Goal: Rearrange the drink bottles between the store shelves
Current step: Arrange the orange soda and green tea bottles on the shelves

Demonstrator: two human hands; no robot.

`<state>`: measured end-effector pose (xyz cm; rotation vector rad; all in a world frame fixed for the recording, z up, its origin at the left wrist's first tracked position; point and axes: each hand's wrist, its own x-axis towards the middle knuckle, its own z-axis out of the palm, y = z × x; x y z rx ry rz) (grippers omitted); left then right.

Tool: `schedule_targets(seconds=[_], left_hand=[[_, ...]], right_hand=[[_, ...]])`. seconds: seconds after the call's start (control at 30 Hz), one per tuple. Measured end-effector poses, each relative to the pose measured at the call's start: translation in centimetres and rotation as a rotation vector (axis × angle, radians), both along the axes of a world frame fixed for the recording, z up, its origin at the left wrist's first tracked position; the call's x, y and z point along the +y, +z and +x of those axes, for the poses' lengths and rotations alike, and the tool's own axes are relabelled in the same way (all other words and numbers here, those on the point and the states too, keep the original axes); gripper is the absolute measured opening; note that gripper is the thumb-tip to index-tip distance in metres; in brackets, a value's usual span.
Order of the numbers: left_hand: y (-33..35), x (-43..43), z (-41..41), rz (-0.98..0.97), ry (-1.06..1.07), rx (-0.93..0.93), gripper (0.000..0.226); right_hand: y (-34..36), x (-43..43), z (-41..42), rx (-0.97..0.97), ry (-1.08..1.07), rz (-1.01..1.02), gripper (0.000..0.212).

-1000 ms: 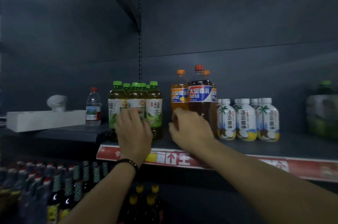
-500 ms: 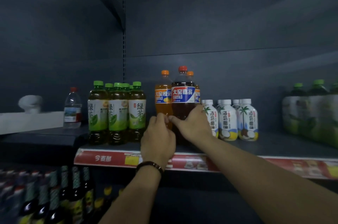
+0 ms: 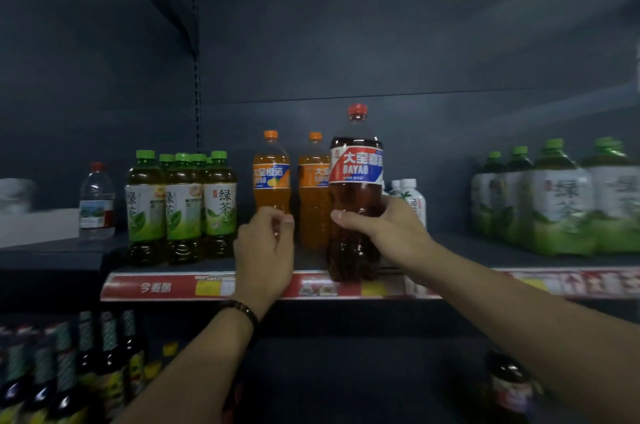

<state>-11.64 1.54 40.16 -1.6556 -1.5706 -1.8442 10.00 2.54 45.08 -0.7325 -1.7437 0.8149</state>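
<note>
The right hand (image 3: 381, 231) wraps round the waist of the cola bottle (image 3: 356, 178), thumb across the front and fingers curled behind it, where they are out of sight. The bottle stands upright at the front edge of the shelf (image 3: 485, 252). Its base overlaps the red price strip (image 3: 156, 287), so whether it rests on the shelf or is lifted clear cannot be told. The left hand (image 3: 266, 250), with a dark bracelet (image 3: 244, 311) on the wrist, shows only its back. Its fingers curl at the lower part of the near orange soda bottle (image 3: 272, 178), and whether they pinch it or merely touch it cannot be told. A second orange bottle (image 3: 313, 188) stands just beside, partly covered by the cola. Left of these is a cluster of green tea bottles (image 3: 183, 202), then a lone water bottle (image 3: 97, 204). Small white bottles (image 3: 412, 197) are mostly hidden behind the cola and the right hand. Wrapped packs of green tea (image 3: 561, 205) at the right are blurred and cut off by the frame. Below the shelf, dark bottles (image 3: 65, 375) at left are dim and hard to read.
</note>
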Motion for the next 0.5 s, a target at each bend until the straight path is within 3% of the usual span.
schedule_targets(seconds=[0.07,0.17,0.33,0.5], left_hand=[[0.0,-2.1,3.0,0.021,-0.138,-0.054,0.013],[-0.2,-5.7,8.8,-0.053,-0.435,-0.276,0.013],[-2.3,-9.0,16.7,-0.313,-0.811,-0.302,0.047],[-9.6,-8.0,22.1,-0.469,-0.840,-0.277,0.062]], right_hand=[[-0.6,-2.1,3.2,0.022,0.049,-0.028,0.043],[-3.2,-4.4,7.9,0.021,0.056,-0.036,0.046],[-9.4,-6.3,14.2,-0.012,0.010,0.014,0.044],[-16.3,-7.6,18.2,-0.019,0.014,-0.054,0.047]])
